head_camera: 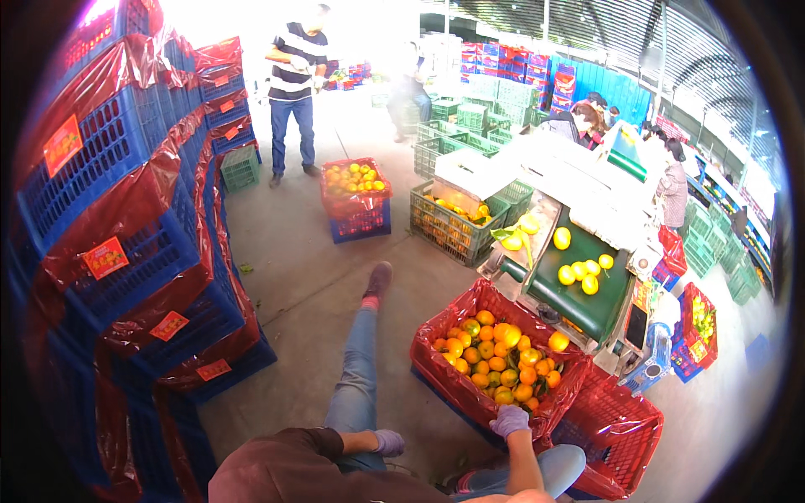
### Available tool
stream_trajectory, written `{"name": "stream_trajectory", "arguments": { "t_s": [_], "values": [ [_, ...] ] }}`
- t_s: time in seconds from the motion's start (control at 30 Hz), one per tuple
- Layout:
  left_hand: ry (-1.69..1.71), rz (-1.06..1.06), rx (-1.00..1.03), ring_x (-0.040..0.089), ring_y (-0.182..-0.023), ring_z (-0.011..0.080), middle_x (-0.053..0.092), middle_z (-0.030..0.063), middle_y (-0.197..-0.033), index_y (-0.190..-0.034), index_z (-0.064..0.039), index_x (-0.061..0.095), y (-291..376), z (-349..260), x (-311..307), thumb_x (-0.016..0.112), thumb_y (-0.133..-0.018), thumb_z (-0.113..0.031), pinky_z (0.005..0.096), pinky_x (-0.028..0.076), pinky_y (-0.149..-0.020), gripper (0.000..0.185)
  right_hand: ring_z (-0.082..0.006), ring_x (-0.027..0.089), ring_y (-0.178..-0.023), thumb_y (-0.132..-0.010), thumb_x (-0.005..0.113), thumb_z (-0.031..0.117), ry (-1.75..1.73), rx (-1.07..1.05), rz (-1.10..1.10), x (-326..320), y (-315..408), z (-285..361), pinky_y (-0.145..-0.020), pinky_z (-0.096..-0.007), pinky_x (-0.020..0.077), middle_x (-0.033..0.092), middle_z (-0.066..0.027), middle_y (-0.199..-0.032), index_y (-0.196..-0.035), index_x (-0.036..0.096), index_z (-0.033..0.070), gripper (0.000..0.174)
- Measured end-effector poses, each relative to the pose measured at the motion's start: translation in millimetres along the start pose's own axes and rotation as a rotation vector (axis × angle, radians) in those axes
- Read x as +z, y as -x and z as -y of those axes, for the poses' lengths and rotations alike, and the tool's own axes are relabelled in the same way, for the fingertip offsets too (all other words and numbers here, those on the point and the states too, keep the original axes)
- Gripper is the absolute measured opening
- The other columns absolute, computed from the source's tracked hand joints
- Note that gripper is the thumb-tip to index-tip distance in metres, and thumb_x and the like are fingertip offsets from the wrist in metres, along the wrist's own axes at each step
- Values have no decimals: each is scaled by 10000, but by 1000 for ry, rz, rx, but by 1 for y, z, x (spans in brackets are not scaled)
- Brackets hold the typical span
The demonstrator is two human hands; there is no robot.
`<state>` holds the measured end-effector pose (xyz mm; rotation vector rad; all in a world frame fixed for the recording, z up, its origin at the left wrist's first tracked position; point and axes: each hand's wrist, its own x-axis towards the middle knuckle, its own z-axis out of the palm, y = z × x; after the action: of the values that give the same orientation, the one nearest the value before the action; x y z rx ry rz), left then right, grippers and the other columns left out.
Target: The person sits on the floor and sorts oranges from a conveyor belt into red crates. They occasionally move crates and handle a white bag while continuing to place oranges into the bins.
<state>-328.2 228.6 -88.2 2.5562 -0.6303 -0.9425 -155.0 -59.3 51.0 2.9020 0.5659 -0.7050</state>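
My right hand (510,422), in a pale purple glove, grips the near rim of a blue crate lined with red plastic film (443,314). Orange citrus fruits (497,363), some with green leaves, fill this crate. My left hand (390,443), also gloved, is beside my left thigh, apart from the crate; its fingers are too unclear to read. Just beyond the crate's far edge, a green conveyor belt (569,302) slopes down towards it. Several yellow-orange fruits (588,270) lie on the belt, and one fruit (558,341) is at its lower end.
Stacked blue crates (135,251) with red film rise at the left. Another fruit-filled crate (357,220) stands on the floor ahead, near a standing person (295,82). A green crate (456,229) sits beside the conveyor. A red-lined crate (613,434) stands at my right.
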Motion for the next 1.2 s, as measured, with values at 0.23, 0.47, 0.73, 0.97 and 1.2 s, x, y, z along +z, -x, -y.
{"name": "stream_trajectory", "arguments": {
  "t_s": [0.23,0.47,0.73,0.97,1.2],
  "values": [
    [185,-36,-31,696,-804,313,714,118,-859,-1000,-88,713,-19,26,12,561,-915,-286,447,547,-730,264,-382,628,-1102,-790,750,433,-150,212,-394,29,27,26,-894,-471,540,646,-186,-1172,-1198,619,104,540],
    [290,97,-71,691,-729,241,703,97,-831,-966,-83,707,-1,12,-8,581,-897,-308,412,545,-666,267,-372,659,-1055,-852,635,480,-269,12,-143,72,55,81,-893,-500,532,686,-211,-1096,-1078,673,63,476],
    [587,-94,-150,653,-623,206,660,74,-700,-871,-56,703,27,-7,-48,578,-951,-433,387,517,-601,405,-366,627,-1161,-902,572,522,-219,-343,453,144,52,144,-999,-440,493,656,-198,-1255,-1246,665,77,570],
    [1228,-654,377,534,-565,72,585,-27,-648,-1128,-27,683,122,-66,-230,590,-1011,-335,302,503,-574,342,-359,578,-1242,-887,593,531,-199,-210,361,142,38,124,-1051,-446,455,613,-187,-1333,-1264,653,89,584],
    [969,-394,1764,554,-525,166,549,20,-582,-1282,174,545,262,-176,-353,652,-962,-347,366,550,-667,621,-357,584,-1231,-892,597,525,-239,-308,409,155,29,133,-1039,-452,457,629,-178,-1314,-1255,655,71,584]
  ]
}}
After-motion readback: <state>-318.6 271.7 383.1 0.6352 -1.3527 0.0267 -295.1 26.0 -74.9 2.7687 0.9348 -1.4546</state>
